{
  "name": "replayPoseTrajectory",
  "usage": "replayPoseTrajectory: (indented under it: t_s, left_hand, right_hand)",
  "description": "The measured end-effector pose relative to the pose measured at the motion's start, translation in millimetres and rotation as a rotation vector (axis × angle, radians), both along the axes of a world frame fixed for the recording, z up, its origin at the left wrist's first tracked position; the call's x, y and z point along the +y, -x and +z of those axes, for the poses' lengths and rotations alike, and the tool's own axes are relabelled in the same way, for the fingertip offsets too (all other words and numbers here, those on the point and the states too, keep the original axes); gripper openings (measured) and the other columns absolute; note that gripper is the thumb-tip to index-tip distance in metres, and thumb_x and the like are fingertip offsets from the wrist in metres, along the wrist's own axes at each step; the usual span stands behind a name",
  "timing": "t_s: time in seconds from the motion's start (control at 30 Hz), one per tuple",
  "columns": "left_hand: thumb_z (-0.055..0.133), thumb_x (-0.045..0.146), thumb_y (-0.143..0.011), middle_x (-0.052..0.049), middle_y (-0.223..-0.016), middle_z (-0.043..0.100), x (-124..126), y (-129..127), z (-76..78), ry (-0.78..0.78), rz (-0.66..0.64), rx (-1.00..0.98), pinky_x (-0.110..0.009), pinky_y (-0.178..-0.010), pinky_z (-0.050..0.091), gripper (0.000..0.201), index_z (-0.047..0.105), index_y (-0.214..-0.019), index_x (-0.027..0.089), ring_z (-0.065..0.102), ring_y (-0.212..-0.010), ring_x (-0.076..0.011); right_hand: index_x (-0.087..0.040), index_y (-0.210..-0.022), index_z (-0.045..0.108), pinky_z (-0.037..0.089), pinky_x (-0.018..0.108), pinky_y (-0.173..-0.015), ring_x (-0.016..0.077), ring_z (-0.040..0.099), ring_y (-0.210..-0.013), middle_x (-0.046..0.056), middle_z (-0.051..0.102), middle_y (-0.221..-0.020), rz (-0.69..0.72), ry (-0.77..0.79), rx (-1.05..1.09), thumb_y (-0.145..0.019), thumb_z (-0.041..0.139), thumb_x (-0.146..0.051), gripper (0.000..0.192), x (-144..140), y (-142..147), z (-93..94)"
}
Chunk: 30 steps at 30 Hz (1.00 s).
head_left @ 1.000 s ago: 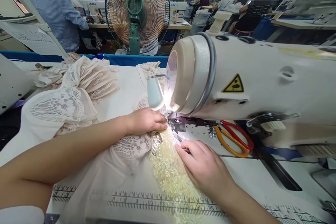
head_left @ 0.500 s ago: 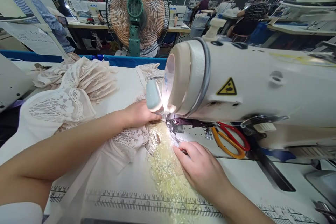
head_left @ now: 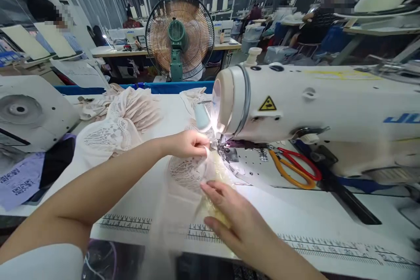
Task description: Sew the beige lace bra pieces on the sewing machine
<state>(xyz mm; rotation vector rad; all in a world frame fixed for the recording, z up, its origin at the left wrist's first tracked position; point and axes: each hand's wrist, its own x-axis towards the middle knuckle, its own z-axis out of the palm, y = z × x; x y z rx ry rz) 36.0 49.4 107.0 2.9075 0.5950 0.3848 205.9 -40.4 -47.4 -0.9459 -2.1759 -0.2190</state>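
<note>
The cream industrial sewing machine (head_left: pixel 315 105) stands on the white table (head_left: pixel 328 210), with the pale pink lace fabric (head_left: pixel 183 175) spread beside the presser foot (head_left: pixel 219 145). The fabric is pinched near the foot by the closed fingers of the left hand (head_left: pixel 188 144), which could be caught under the needle. The right hand (head_left: pixel 229 216) lies flat, fingers extended, on the near fabric; uneven pressure could skew the seam.

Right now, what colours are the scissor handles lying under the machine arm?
One handle red, one orange, on the scissors; the head view shows it.
</note>
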Motion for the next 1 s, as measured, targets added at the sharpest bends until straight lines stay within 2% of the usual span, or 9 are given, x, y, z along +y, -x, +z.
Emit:
replayPoseTrajectory:
  t_s: [0.07, 0.13, 0.2, 0.3, 0.4, 0.5, 0.67, 0.8, 1.0]
  left_hand:
    - [0.047, 0.031, -0.080, 0.000, -0.066, 0.050, 0.3, -0.7, 0.6, 0.090, 0.025, -0.114, -0.021, -0.055, 0.038, 0.022, 0.053, -0.067, 0.015, 0.047, -0.060, -0.0109]
    - [0.043, 0.039, -0.083, 0.002, -0.060, 0.045, 0.8, -2.8, -2.6, 0.079, 0.104, -0.192, -0.021, -0.051, 0.036, 0.031, 0.051, -0.065, 0.015, 0.045, -0.055, -0.0104]
    - [0.038, 0.042, -0.085, 0.003, -0.055, 0.039, 3.1, -5.3, -10.3, -0.040, 0.227, -0.223, -0.021, -0.048, 0.034, 0.035, 0.048, -0.063, 0.016, 0.041, -0.051, -0.0099]
    - [0.041, 0.035, -0.085, 0.003, -0.054, 0.037, 7.3, -6.9, -30.3, -0.244, 0.364, -0.218, -0.023, -0.050, 0.032, 0.029, 0.045, -0.063, 0.017, 0.040, -0.052, -0.0113]
    - [0.044, 0.024, -0.082, 0.000, -0.064, 0.048, 5.6, -5.4, -54.1, -0.307, 0.410, -0.199, -0.025, -0.054, 0.033, 0.012, 0.053, -0.084, 0.017, 0.046, -0.059, -0.0154]
    - [0.043, 0.015, -0.079, -0.005, -0.086, 0.055, -3.8, -4.6, -69.0, -0.450, 0.430, -0.032, -0.026, -0.055, 0.035, 0.040, 0.048, -0.118, 0.022, 0.053, -0.067, -0.0188]
    - [0.045, 0.019, -0.080, -0.009, -0.098, 0.055, -21.2, -14.0, -61.8, -0.561, 0.499, 0.304, -0.028, -0.054, 0.038, 0.050, 0.044, -0.130, 0.027, 0.058, -0.071, -0.0228]
    - [0.047, 0.019, -0.079, -0.009, -0.101, 0.056, -24.1, -24.7, -51.2, -0.489, 0.512, 0.329, -0.027, -0.057, 0.041, 0.049, 0.047, -0.128, 0.024, 0.059, -0.078, -0.0240]
    - [0.050, 0.017, -0.075, -0.009, -0.095, 0.059, -13.5, -35.8, -50.2, -0.424, 0.513, 0.313, -0.027, -0.054, 0.041, 0.051, 0.049, -0.126, 0.023, 0.060, -0.076, -0.0233]
  right_hand:
    - [-0.027, -0.140, 0.031, 0.048, 0.036, -0.072, 0.0221, 0.053, -0.089, 0.011, 0.053, -0.103, -0.005, 0.063, 0.003, -0.086, 0.051, -0.032, 0.058, -1.5, 19.1, 0.6]
    - [-0.022, -0.131, 0.046, 0.048, 0.034, -0.063, 0.0211, 0.056, -0.076, 0.008, 0.056, -0.086, -0.032, 0.107, 0.082, -0.086, 0.050, -0.035, 0.047, -4.0, 32.9, 8.6]
    - [-0.017, -0.108, 0.063, 0.048, 0.031, -0.061, 0.0194, 0.058, -0.070, 0.007, 0.059, -0.076, -0.042, 0.109, 0.237, -0.087, 0.044, -0.032, 0.032, -6.0, 36.6, 19.0]
    - [-0.018, -0.080, 0.068, 0.048, 0.029, -0.062, 0.0180, 0.060, -0.069, 0.005, 0.066, -0.072, -0.108, 0.071, 0.383, -0.086, 0.039, -0.025, 0.031, -4.4, 24.2, 26.8]
    - [-0.018, -0.087, 0.068, 0.049, 0.030, -0.068, 0.0193, 0.064, -0.077, 0.005, 0.070, -0.084, -0.233, 0.073, 0.358, -0.082, 0.040, -0.020, 0.029, 1.5, 5.4, 22.4]
    - [-0.018, -0.103, 0.066, 0.048, 0.030, -0.069, 0.0193, 0.064, -0.080, 0.006, 0.070, -0.090, -0.328, 0.091, 0.269, -0.081, 0.039, -0.015, 0.035, 5.3, -4.9, 15.6]
    - [-0.020, -0.107, 0.066, 0.044, 0.027, -0.057, 0.0181, 0.060, -0.066, 0.004, 0.065, -0.071, -0.458, 0.075, 0.087, -0.079, 0.039, -0.011, 0.040, 5.8, -5.5, 16.7]
    - [-0.018, -0.110, 0.065, 0.040, 0.026, -0.055, 0.0181, 0.057, -0.063, 0.004, 0.061, -0.067, -0.524, 0.079, 0.021, -0.080, 0.038, -0.012, 0.041, 8.2, -7.7, 22.4]
    - [-0.017, -0.113, 0.064, 0.037, 0.025, -0.052, 0.0171, 0.053, -0.062, 0.003, 0.055, -0.064, -0.555, 0.084, -0.018, -0.081, 0.035, -0.012, 0.043, 15.2, -16.4, 23.8]
